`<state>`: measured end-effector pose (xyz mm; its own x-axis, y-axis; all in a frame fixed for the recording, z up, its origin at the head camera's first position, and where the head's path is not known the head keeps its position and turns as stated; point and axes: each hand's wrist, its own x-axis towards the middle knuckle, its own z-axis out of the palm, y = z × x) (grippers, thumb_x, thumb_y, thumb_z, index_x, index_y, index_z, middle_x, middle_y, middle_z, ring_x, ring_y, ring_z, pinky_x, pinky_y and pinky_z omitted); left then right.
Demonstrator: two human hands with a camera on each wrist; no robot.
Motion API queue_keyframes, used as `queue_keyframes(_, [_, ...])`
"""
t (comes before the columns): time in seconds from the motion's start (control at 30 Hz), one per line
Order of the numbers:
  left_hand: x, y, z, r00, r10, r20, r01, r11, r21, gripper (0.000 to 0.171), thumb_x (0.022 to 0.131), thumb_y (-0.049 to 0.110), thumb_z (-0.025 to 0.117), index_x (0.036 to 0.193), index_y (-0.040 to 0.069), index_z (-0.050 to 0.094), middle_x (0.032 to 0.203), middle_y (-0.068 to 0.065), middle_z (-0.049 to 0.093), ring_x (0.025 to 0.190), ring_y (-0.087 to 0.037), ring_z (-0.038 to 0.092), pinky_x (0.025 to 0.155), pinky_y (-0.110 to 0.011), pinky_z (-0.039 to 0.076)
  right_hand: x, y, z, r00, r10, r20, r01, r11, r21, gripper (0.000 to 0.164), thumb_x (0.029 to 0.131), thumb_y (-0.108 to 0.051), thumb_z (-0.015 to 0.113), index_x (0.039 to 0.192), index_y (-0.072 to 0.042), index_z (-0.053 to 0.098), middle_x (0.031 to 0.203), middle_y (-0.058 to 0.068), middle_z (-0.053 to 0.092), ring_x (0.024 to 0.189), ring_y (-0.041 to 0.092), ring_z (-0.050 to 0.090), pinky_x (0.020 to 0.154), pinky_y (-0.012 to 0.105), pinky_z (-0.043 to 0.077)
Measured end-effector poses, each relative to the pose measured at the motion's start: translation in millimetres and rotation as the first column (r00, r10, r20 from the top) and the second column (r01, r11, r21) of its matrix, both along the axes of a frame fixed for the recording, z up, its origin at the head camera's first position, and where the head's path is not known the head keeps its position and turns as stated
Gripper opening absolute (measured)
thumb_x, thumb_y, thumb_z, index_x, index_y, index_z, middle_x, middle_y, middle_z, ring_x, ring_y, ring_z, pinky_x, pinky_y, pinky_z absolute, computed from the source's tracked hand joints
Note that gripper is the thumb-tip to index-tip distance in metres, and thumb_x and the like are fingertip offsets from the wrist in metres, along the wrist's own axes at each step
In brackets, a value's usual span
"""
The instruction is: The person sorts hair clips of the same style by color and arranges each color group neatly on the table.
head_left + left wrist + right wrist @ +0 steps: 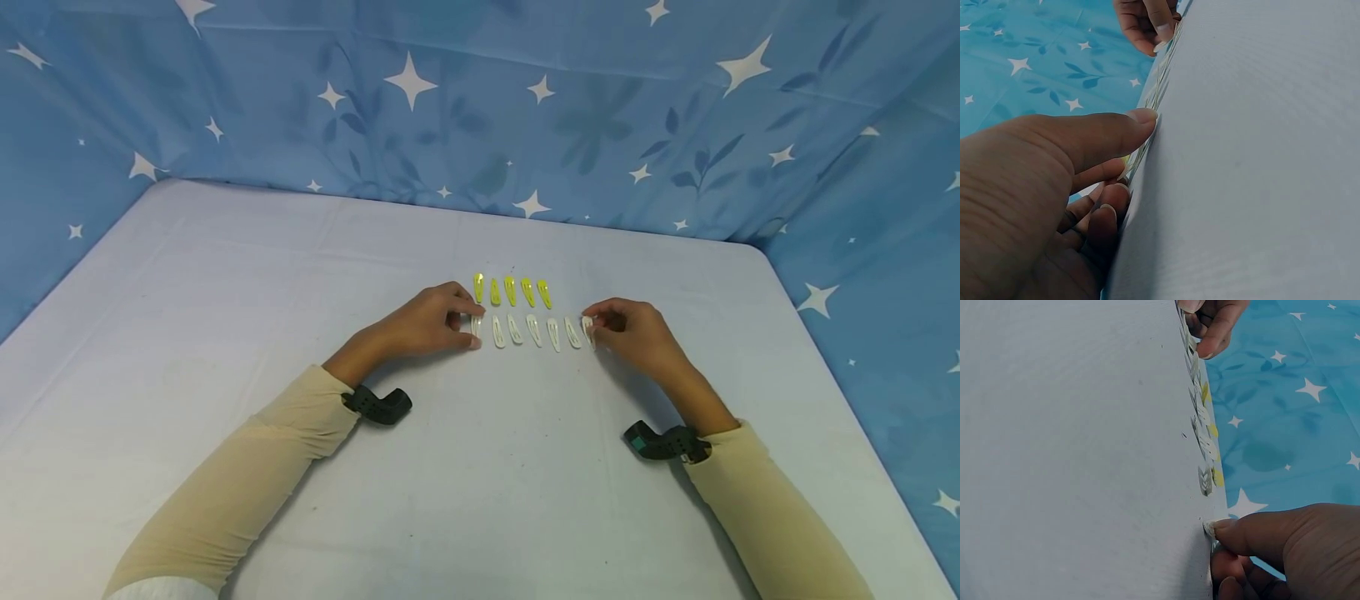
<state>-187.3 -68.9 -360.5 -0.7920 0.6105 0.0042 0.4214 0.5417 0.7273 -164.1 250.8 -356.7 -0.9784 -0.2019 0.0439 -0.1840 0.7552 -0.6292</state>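
White snap hair clips [533, 330] lie side by side in a row on the white-covered table [480, 483]. At the row's left end my left hand [435, 321] holds the first white clip [476, 326] lengthwise, thumb at its near end and a finger at its far end. My right hand [639, 335] pinches the last white clip [588, 327] at the right end; in the right wrist view, the thumb [1241, 532] covers part of that clip [1209, 528].
Behind the white row lies a shorter row of yellow snap hair clips [510, 290]. A blue curtain [480, 108] with white stars hangs along the table's far edge and sides. Dark wrist devices [378, 407] are strapped over both beige sleeves [247, 467].
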Motion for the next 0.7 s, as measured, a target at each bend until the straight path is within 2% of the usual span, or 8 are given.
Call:
queue_keyframes(0.2, [-0.6,-0.2,-1.8,1.0,0.002,-0.004,-0.002,1.0,0.001,0.047,0.084,0.017,0.078,0.127,0.004,0.065,0.114,-0.007,0.053,0.087,-0.016,0.053,0.077,-0.03,0.044,1.5,-1.6,0.8,1.0,-0.011,0.019,0.011,0.999,0.045,0.021,0.09,-0.001,0.064,0.109,0.001,0.07,0.091,0.012,0.064,0.082,0.025,0.057,0.072,0.037,0.044])
queue_keyframes(0.37, [-1.3,-0.5,-3.0,1.0,-0.008,-0.012,0.009,1.0,0.008,0.048,0.084,0.018,0.077,0.128,0.005,0.064,0.113,-0.006,0.053,0.086,-0.016,0.053,0.076,-0.031,0.044,3.2,-2.2,2.0,1.0,-0.021,0.018,0.02,0.998,0.051,0.023,0.09,-0.003,0.064,0.112,0.001,0.068,0.088,0.012,0.062,0.077,0.024,0.054,0.066,0.035,0.044])
queue_keyframes(0.5, [-2.3,-0.9,-3.4,1.0,-0.012,-0.023,0.012,1.0,0.027,0.056,0.083,0.016,0.078,0.134,0.005,0.058,0.112,-0.006,0.055,0.085,-0.017,0.052,0.076,-0.031,0.044,3.2,-2.3,2.9,1.0,-0.025,0.012,0.024,0.998,0.058,0.023,0.091,-0.004,0.064,0.114,0.0,0.067,0.086,0.011,0.06,0.074,0.024,0.051,0.061,0.034,0.042])
queue_keyframes(0.7, [-2.6,-0.9,-3.0,1.0,-0.005,-0.015,0.006,0.999,0.042,0.071,0.082,0.015,0.079,0.144,0.005,0.046,0.112,-0.005,0.056,0.084,-0.016,0.052,0.076,-0.029,0.044,3.0,-1.8,3.5,1.0,-0.025,0.01,0.024,0.997,0.067,0.022,0.092,-0.005,0.064,0.113,-0.001,0.068,0.087,0.011,0.061,0.075,0.024,0.052,0.063,0.034,0.043])
